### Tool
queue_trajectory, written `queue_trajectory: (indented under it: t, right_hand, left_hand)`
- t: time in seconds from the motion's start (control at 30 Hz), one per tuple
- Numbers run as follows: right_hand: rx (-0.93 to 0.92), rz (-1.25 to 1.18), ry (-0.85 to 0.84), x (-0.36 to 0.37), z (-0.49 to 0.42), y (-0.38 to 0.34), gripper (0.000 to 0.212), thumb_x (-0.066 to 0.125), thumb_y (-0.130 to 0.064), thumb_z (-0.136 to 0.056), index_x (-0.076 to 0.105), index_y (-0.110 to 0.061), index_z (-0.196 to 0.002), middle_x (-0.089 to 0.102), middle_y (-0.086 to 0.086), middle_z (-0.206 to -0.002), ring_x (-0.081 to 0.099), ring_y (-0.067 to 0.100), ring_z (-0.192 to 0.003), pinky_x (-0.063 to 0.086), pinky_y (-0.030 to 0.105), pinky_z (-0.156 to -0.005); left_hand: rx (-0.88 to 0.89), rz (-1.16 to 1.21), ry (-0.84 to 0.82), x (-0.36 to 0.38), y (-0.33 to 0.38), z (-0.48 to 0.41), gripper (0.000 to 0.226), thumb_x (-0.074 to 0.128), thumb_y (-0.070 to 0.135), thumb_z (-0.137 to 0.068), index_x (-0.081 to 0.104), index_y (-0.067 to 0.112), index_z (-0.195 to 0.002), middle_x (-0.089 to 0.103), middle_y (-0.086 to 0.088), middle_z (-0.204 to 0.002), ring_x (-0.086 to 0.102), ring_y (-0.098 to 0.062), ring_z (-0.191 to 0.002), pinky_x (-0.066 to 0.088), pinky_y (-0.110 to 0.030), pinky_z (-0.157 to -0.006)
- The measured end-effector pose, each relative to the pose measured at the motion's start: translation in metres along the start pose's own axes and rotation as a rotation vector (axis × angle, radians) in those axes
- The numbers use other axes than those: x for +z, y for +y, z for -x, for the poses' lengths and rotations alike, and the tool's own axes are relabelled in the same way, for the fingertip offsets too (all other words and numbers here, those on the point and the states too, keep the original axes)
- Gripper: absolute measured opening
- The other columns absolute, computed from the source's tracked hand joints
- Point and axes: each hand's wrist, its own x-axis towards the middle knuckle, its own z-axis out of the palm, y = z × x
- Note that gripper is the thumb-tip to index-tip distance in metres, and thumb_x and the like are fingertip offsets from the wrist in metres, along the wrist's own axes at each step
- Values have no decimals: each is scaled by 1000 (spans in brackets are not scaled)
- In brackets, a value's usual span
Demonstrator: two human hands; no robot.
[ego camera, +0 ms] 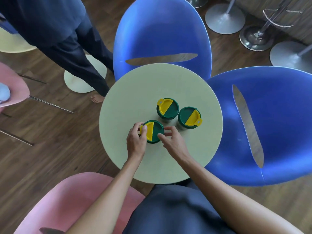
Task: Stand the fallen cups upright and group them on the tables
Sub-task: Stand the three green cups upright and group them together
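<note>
Three green cups with green-and-yellow lids stand upright on the round pale table [177, 81]. The near cup [156, 130] is between my hands. My left hand [137, 141] grips its left side, thumb on the yellow lid tab. My right hand [172, 140] touches its right rim with spread fingertips. The middle cup [168, 108] and the right cup [190, 118] stand close together just beyond, free of my hands.
Two blue chairs [162, 31] [278, 125] flank the table's far and right sides. A pink chair [76, 200] is at my near left, another pink chair [11, 88] at far left. A person's legs [72, 53] stand beside a second table's base [84, 76]. Metal stool bases [224, 19] lie at top right.
</note>
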Motion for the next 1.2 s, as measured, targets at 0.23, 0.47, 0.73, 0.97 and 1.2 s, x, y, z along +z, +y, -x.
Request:
queue_trajectory:
  t: [0.23,0.47,0.73,0.97,1.2]
  right_hand:
    - [-171,427,97,26,4,-6,86,72,-51,-75,27,-27,-144,33,6,-138,41,29,-120,44,42,-98]
    - [-236,780,110,39,-2,-8,95,69,-61,-73,18,-34,-148,22,8,-150,34,33,-124,43,44,-94]
    - [-361,874,-54,22,-7,-19,93,78,-17,-64,29,-31,-143,29,12,-141,40,36,-111,48,38,-75]
    - [-716,1206,-187,-32,-7,-3,92,66,-2,-63,35,-36,-143,31,8,-152,34,35,-132,38,44,-99]
    - [-847,1274,-333,-63,-19,5,88,60,3,-75,32,-39,-148,16,1,-163,18,31,-147,29,46,-113]
  left_hand:
    - [162,-88,-199,-14,60,-78,29,60,30,-93,65,17,-118,61,-7,-118,62,-18,-95,44,-27,-85]
    - [198,-256,-653,16,103,-121,43,72,22,-85,65,22,-128,62,-10,-126,62,-22,-102,59,-31,-77]
    - [125,-215,-662,22,101,-128,44,76,12,-81,68,18,-123,66,-15,-120,68,-27,-101,61,-38,-79]
    - [85,-173,-658,24,98,-129,44,76,10,-81,69,19,-123,67,-13,-120,67,-27,-103,60,-37,-80]
    - [86,-170,-652,24,98,-127,44,75,10,-81,68,19,-124,67,-12,-118,67,-26,-101,59,-36,-80]
